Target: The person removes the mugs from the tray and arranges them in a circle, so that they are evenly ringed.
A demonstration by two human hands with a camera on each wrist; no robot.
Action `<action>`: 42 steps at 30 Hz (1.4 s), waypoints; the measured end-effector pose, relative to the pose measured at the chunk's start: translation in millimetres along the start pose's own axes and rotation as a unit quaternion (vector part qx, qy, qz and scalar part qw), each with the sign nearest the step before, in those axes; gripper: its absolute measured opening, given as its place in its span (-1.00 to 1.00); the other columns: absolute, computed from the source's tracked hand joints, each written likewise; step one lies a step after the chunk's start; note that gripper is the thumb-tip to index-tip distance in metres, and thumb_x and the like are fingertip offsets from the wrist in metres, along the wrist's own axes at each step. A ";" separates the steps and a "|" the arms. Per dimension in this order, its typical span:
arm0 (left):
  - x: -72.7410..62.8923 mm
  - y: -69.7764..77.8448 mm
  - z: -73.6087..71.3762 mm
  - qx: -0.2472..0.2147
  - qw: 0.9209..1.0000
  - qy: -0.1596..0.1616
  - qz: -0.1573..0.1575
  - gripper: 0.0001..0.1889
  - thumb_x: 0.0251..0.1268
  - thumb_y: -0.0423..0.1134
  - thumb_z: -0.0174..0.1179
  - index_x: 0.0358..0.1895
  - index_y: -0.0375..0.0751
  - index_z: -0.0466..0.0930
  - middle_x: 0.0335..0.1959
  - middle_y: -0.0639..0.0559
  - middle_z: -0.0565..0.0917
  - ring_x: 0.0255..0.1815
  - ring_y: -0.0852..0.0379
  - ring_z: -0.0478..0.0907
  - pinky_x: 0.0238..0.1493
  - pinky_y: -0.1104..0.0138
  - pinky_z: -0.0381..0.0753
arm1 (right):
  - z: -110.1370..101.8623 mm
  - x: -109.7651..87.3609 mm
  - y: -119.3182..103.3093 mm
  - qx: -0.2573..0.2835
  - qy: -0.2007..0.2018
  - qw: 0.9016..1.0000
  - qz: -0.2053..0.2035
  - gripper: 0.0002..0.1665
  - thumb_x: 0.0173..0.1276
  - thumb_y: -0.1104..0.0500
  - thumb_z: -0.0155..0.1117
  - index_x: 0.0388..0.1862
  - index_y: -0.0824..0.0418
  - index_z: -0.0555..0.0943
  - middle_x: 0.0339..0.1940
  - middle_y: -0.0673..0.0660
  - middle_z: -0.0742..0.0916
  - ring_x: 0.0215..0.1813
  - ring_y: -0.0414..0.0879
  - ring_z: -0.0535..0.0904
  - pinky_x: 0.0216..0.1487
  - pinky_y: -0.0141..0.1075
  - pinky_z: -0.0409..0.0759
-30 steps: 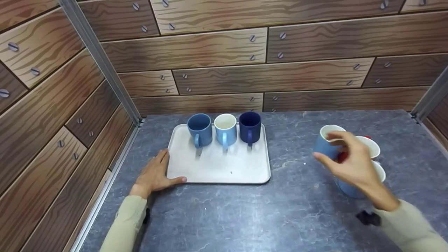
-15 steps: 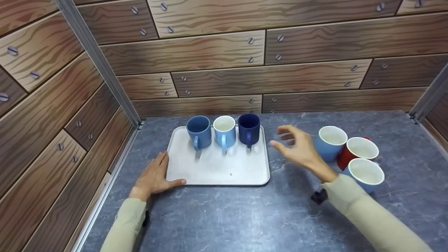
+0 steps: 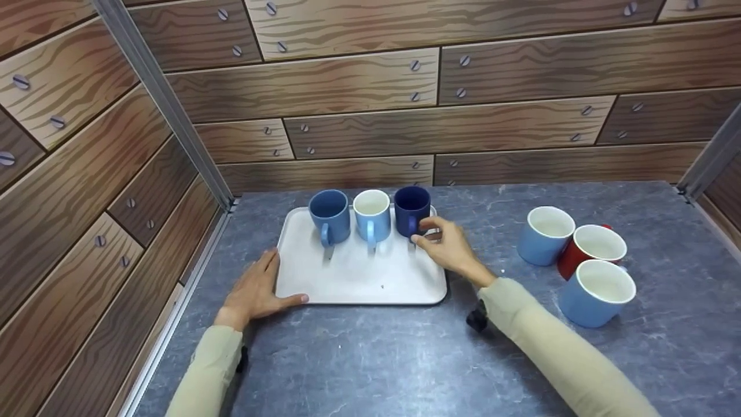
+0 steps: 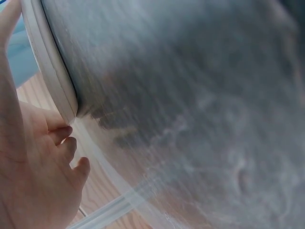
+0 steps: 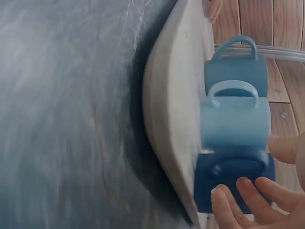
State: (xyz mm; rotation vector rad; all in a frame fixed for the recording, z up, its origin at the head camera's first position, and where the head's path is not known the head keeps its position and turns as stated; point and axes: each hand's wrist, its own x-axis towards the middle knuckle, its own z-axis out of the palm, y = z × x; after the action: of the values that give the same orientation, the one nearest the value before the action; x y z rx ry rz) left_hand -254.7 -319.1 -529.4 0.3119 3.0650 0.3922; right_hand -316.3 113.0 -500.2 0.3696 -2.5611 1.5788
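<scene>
A white tray lies on the table with three mugs in a row along its back. They are a medium blue mug, a light blue mug and a dark blue mug, handles facing front. My left hand rests at the tray's front left corner, fingers along the left side and thumb along the front rim. My right hand reaches the dark blue mug, thumb and fingers spread apart around its handle. In the right wrist view, several fingertips overlap that mug's handle.
On the right of the table stand a light blue mug, a red mug and another light blue mug, close together, all white inside. Wood-patterned walls enclose the back and left, with a metal post at the corner.
My right hand has moved left from the light blue mug among the right-hand mugs to the dark blue mug on the tray. My left hand has stayed at the tray's corner.
</scene>
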 end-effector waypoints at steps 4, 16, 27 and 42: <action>0.2 -0.1 0.3 -0.001 1.000 0.002 0.001 0.41 0.06 0.64 0.28 0.70 -0.42 0.04 0.73 -0.38 0.12 0.74 -0.37 0.07 0.74 -0.18 0.10 | 11.2 2.9 3.2 0.022 0.011 1.000 0.018 -0.57 0.44 0.28 0.45 0.21 0.46 0.67 0.15 0.43 0.77 0.02 0.28 0.81 0.05 -0.13 0.83; -1.4 0.7 0.1 -0.002 1.000 -0.003 -0.009 0.41 0.06 0.64 0.28 0.70 -0.42 0.04 0.73 -0.37 0.10 0.75 -0.36 0.04 0.74 -0.19 0.10 | 26.3 3.2 3.3 0.184 -0.036 0.974 0.126 -0.58 0.70 0.26 0.12 0.40 0.45 0.55 0.29 0.44 0.72 0.12 0.18 0.76 0.14 -0.16 0.82; -2.9 2.0 0.8 -0.004 1.000 0.001 -0.010 0.41 0.04 0.64 0.29 0.70 -0.40 0.05 0.73 -0.36 0.11 0.74 -0.34 0.07 0.74 -0.17 0.12 | 37.0 8.2 5.6 0.312 -0.062 0.932 0.173 -0.62 0.81 0.12 -0.11 0.12 0.38 0.56 -0.07 0.12 0.74 -0.03 -0.06 0.71 -0.03 -0.32 0.76; -0.6 1.9 -1.4 -0.002 1.000 -0.004 -0.019 0.42 0.03 0.66 0.28 0.71 -0.38 0.04 0.75 -0.34 0.09 0.75 -0.34 0.04 0.74 -0.18 0.10 | 35.1 14.2 1.3 0.338 -0.011 0.929 0.150 -0.61 0.80 0.22 -0.11 -0.25 0.31 0.56 -0.37 0.09 0.66 -0.31 -0.15 0.64 -0.22 -0.35 0.78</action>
State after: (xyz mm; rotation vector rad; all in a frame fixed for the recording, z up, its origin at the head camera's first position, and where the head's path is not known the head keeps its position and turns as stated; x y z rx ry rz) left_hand -253.8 -317.7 -527.6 0.2536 3.0577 0.3953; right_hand -329.1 80.2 -514.1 0.0350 -2.0721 2.5642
